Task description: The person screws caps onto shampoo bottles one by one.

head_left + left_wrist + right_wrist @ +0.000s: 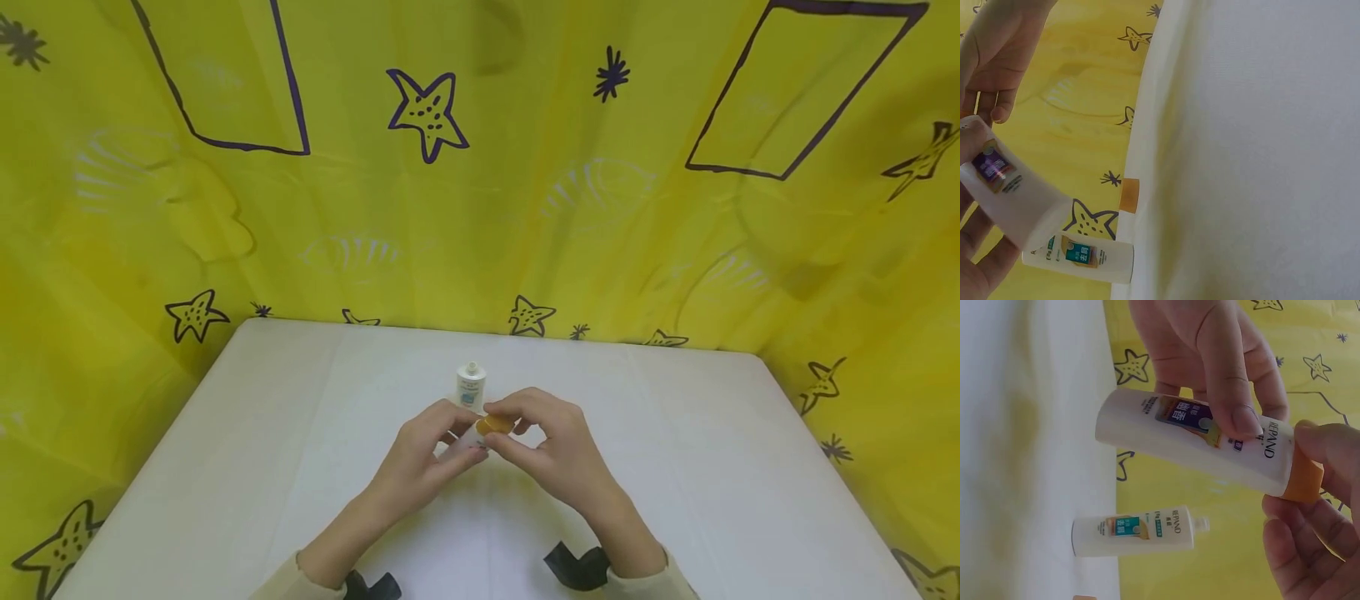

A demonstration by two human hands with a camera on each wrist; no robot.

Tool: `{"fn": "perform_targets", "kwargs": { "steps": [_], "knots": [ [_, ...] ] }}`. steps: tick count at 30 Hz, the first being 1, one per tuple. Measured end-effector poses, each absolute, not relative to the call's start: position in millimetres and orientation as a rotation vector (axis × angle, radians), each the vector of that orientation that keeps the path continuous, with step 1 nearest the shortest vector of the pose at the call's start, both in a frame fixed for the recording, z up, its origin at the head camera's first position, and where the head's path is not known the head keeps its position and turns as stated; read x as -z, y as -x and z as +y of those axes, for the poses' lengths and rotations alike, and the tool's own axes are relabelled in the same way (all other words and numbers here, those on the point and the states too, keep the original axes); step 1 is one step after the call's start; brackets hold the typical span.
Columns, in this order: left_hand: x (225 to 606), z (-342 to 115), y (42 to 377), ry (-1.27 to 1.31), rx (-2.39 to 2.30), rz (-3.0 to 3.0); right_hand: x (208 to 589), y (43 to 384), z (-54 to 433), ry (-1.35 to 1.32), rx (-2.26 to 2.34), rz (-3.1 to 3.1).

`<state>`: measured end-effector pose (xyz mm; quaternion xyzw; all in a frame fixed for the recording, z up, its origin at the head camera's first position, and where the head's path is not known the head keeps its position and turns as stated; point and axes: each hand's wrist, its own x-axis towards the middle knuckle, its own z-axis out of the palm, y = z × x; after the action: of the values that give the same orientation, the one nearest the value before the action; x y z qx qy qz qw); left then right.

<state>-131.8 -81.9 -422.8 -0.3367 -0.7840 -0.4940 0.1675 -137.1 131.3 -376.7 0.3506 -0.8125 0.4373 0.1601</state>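
The bottle (1185, 447) with the purple label is in the air between the two hands, above the table and tilted, its orange cap (1304, 476) towards the right hand. The cap sits flush against the bottle's shoulder.

The left hand (416, 450) is clamped round the body, thumb across the front and fingers behind; that hold seems meant to steady the bottle while leaving the cap end free. The right hand (549, 440) pinches the cap between thumb and fingertips, a light grip at the rim that would suit fine control of so small a part.

Just beyond the hands, a second bottle (1135, 533), with a green label, stands upright, touching neither hand. Its narrow neck is bare; standing on its base probably guards against a spill. Near it a loose orange cap (1130, 195) rests on the table (637, 433), presumably set down there to be within reach; the head view does not show it.

Black mounts (576, 567) sit at the wrists, by the sleeve cuffs (647, 575). Behind the table hangs a yellow curtain (510, 208) printed with starfish.
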Motion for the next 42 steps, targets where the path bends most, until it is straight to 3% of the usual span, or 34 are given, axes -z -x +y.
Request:
{"fn": "perform_targets", "kwargs": {
  "steps": [18,42],
  "knots": [
    [422.3,-77.9,128.0,0.874,1.030,-2.176,380.0,134.0,125.8,-0.849,-1.219,-2.336],
    [436.9,-84.3,138.7,0.784,1.967,-2.422,406.9,159.2,144.7,-1.042,-1.613,-2.681]
  ]
}}
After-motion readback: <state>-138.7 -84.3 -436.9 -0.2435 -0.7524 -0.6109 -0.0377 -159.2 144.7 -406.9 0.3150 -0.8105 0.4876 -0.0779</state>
